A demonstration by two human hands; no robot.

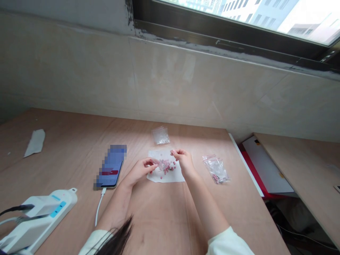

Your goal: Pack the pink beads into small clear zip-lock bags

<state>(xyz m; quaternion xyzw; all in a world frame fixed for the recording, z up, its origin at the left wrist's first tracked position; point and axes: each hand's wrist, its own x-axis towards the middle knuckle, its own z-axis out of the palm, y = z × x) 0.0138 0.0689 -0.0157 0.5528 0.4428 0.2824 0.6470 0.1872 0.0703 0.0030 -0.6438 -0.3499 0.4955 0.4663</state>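
A white sheet of paper (166, 175) lies on the wooden table (164, 212) with several small pink beads (168, 165) scattered on it. My left hand (139, 171) is at the sheet's left edge, its fingers pinched together on something too small to make out. My right hand (183, 161) hovers over the sheet's upper right, fingers also pinched close; what they grip is too small to name. Both hands are just beside the beads.
A small clear bag (160, 135) lies behind the paper, and another clear bag with pink beads (215, 168) lies to the right. A phone (110, 171) on a cable lies at left, a white power strip (37, 219) nearer. A grey paper scrap (34, 142) sits far left.
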